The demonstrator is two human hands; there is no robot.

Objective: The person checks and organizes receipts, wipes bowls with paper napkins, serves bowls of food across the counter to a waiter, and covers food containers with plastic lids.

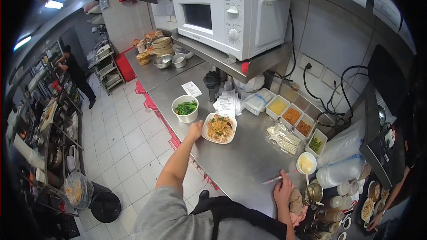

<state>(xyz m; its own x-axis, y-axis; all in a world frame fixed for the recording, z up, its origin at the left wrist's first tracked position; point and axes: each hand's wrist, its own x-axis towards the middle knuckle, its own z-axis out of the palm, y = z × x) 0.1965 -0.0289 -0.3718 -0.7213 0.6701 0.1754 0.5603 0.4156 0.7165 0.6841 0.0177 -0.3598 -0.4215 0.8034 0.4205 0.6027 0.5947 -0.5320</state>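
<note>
My left hand [194, 130] is closed at the left rim of a white squarish bowl [205, 134] of fried, crumb-topped food [220, 127]. Its thumb and fingers partly hide behind each other. Just behind stands a round white paper bowl [181, 119] with green leafy vegetables [185, 107]. At the counter's right side, my right hand [283, 191] grips a pen [271, 180] whose end points left. A crumpled cloth [296, 202] lies beside that hand. Printed slips [227, 103] rest on the steel behind the bowls.
A microwave [231, 18] sits on a steel shelf above the counter [240, 164]. Topping tubs [292, 116], wrapped plastic cutlery [284, 138] and a small bowl with a spoon [307, 163] line the right. Another person [75, 73] stands far left; a co-worker's hand [375, 221] shows lower right.
</note>
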